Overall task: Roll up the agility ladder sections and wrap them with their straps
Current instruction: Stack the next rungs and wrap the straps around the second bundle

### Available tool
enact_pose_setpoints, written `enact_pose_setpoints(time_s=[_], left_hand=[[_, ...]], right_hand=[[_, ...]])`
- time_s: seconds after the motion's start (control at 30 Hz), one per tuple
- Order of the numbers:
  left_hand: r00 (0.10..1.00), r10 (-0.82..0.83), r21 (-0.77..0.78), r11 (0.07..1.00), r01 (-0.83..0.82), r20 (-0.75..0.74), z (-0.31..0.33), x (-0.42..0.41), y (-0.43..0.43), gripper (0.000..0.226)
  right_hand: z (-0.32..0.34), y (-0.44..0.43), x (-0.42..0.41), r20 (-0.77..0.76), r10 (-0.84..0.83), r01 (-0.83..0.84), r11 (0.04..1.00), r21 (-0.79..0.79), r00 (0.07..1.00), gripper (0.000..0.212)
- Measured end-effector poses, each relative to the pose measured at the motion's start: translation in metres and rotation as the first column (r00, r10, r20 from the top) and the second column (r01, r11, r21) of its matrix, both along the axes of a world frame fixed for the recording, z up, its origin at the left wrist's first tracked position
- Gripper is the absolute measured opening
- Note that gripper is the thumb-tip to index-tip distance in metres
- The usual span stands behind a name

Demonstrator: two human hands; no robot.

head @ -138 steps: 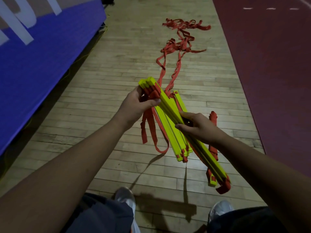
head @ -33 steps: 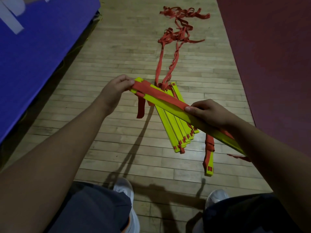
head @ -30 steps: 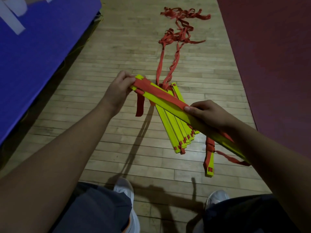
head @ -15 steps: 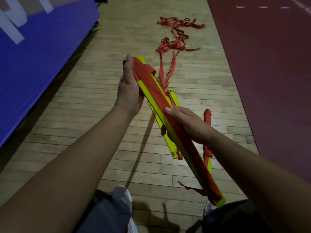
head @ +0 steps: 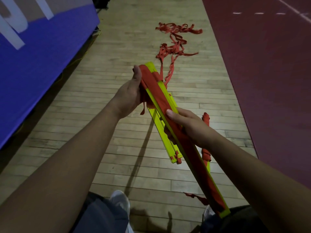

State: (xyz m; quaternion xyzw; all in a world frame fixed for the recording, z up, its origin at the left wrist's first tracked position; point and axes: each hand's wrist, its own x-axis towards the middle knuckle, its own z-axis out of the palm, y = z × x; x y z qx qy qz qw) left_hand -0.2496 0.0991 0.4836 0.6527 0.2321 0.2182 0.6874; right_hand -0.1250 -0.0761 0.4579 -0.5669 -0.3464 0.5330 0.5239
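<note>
A stack of yellow ladder rungs (head: 168,98), with a red strap (head: 159,91) laid along it, is held above the wooden floor (head: 117,56). The left hand (head: 129,96) has its grip closed round the far end, and the right hand (head: 188,126) is gripping the middle. A second rung stack (head: 165,142) is seen beneath it and loose red webbing (head: 175,39) beyond. Left of it, the white lettering on the blue padding (head: 33,56) is cropped and unreadable.

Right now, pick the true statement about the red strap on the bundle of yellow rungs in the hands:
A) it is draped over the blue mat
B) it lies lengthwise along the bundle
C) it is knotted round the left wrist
B: the red strap runs along the yellow rungs, from the left hand past the right hand.
</note>
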Motion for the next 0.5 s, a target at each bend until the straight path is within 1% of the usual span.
enact_pose_setpoints(time_s=[0.07, 0.17, 0.23, 0.3, 0.4, 0.47, 0.5], left_hand=[[0.998, 0.009, 0.088, 0.996, -0.004, -0.063, 0.005, -0.001, 0.000, 0.076], [0.986, 0.043, 0.257, 0.966, 0.000, -0.161, 0.008, -0.003, 0.001, 0.073], [0.986, 0.012, 0.291, 0.956, 0.038, -0.166, 0.009, -0.005, 0.002, 0.067], [0.986, -0.001, 0.272, 0.961, 0.048, -0.170, 0.007, -0.006, 0.005, 0.058], [0.983, 0.075, 0.260, 0.965, -0.029, -0.166, 0.004, -0.001, 0.003, 0.042], [0.974, 0.154, 0.291, 0.952, -0.100, -0.168, 0.003, 0.004, -0.001, 0.038], [0.971, 0.167, 0.280, 0.953, -0.115, -0.169, 0.003, 0.006, -0.003, 0.039]], right_hand=[[-0.002, 0.001, 0.002, 0.030, -0.017, 0.016, 0.999, 0.043, 0.999, 0.031], [-0.007, 0.002, 0.004, 0.086, -0.033, 0.027, 0.997, 0.074, 0.996, 0.036], [-0.009, 0.002, 0.005, 0.113, -0.048, 0.038, 0.995, 0.089, 0.992, 0.034], [-0.012, 0.003, 0.005, 0.161, -0.074, 0.060, 0.994, 0.090, 0.984, 0.037], [-0.017, 0.006, 0.003, 0.308, -0.135, 0.113, 0.990, 0.088, 0.942, 0.035], [-0.024, 0.010, 0.003, 0.462, -0.177, 0.152, 0.984, 0.090, 0.869, 0.028], [-0.027, 0.012, 0.003, 0.547, -0.191, 0.168, 0.981, 0.092, 0.815, 0.026]])
